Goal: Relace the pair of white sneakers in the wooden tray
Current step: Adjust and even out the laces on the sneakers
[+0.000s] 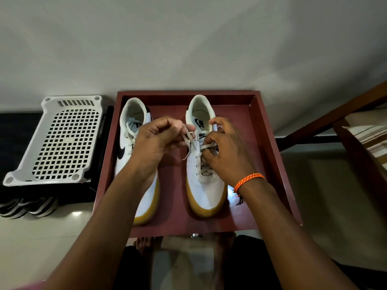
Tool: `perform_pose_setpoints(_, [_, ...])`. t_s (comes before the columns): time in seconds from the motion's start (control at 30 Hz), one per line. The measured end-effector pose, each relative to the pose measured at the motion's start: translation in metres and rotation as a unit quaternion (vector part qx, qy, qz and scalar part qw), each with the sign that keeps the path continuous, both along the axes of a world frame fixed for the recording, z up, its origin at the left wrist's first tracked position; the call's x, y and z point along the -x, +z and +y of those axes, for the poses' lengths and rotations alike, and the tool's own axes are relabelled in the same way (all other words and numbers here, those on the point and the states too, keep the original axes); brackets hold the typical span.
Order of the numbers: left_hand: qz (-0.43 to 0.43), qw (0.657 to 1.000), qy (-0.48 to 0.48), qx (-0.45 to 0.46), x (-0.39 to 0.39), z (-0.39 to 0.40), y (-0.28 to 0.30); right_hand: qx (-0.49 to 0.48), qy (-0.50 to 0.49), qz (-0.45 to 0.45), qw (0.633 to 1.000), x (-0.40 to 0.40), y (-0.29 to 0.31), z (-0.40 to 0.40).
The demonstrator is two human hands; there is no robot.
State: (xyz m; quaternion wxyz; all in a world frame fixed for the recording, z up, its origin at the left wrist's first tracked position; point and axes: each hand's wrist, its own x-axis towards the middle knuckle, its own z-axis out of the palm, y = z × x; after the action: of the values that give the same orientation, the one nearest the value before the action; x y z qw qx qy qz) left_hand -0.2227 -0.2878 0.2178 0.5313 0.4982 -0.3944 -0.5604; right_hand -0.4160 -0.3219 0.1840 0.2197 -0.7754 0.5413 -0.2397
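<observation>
- Sneakers, white with gum-coloured soles, are set side by side in the wooden tray (266, 130), toes toward the near edge and heels toward the far wall.
- Left sneaker (127, 143) is partly covered by the left forearm; a black swoosh is seen on its side, and a loose lace lies in its opening.
- Right sneaker (204, 185) is laced across its lower eyelets, while the upper ones are seen unthreaded.
- A lace end (189, 141) is pinched by the curled fingers of the left hand (161, 139), held above the gap between the two shoes.
- Another stretch of lace (206, 146) is gripped by the curled fingers of the right hand (225, 151), over the tongue of the right sneaker.
- An orange braided band (248, 180) is worn on the right wrist.
- A white perforated plastic rack (62, 143) is placed left of the tray.
- Striped footwear (29, 207) is seen on the floor near the rack.
</observation>
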Motion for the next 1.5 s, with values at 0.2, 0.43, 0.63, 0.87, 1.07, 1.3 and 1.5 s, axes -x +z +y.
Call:
perform_pose_setpoints(0.2, [0.235, 0.971, 0.044, 0.014, -0.011, 0.001, 0.015, -0.008, -0.005, 0.005, 1.0, 0.001, 0.001, 0.0])
perform_pose_setpoints(0.43, [-0.27, 0.963, 0.01, -0.019, -0.002, -0.003, -0.014, -0.016, -0.003, -0.028, 0.999, 0.0, -0.005, -0.001])
perform_pose_setpoints(0.63, [-0.439, 0.895, -0.057, 0.047, 0.011, -0.001, -0.034, -0.002, 0.002, -0.016, 1.0, 0.001, -0.003, -0.002])
perform_pose_setpoints(0.87, [-0.105, 0.994, -0.004, 0.04, 0.003, -0.002, -0.005, -0.014, -0.003, 0.013, 1.0, 0.001, 0.004, 0.001])
perform_pose_setpoints(1.07, [0.067, 0.998, 0.001, 0.016, 0.004, 0.0, 0.003, -0.01, 0.001, 0.004, 1.0, 0.001, 0.004, 0.002])
perform_pose_setpoints(1.3, [-0.011, 0.998, -0.024, 0.05, 0.0, 0.001, 0.004, 0.018, -0.007, -0.067, 0.998, -0.014, 0.01, 0.011])
perform_pose_setpoints(1.5, [0.019, 0.998, -0.058, 0.01, 0.007, -0.001, 0.001, 0.119, -0.047, -0.068, 0.989, -0.024, 0.012, 0.017])
